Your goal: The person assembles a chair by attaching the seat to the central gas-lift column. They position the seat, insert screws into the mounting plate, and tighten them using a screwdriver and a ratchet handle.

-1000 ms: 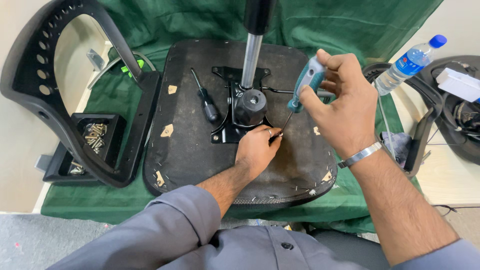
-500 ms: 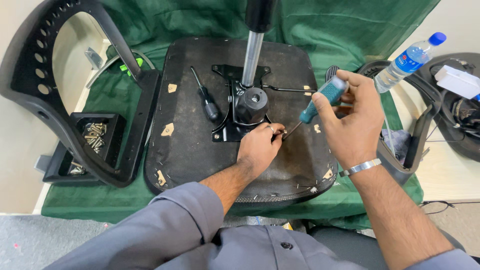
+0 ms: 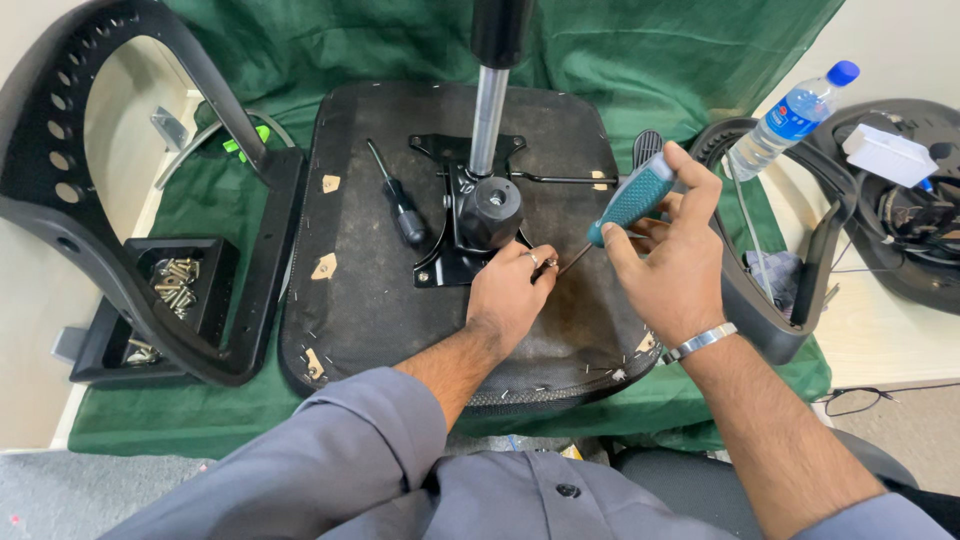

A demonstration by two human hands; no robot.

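- right hand [image 3: 672, 262] gripping teal screwdriver [image 3: 628, 201], shaft angled down-left toward left hand
- left hand [image 3: 512, 292] fingers pinched on small screw [image 3: 548, 264] at screwdriver tip, beside black bracket [image 3: 455, 262] on seat underside [image 3: 350, 300]

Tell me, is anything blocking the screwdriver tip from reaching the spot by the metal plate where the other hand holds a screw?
Nothing visible does. The right hand slants the teal-handled screwdriver down toward the left hand, whose fingertips pinch a small screw at the corner of the black metal plate. The tip sits just beside them.
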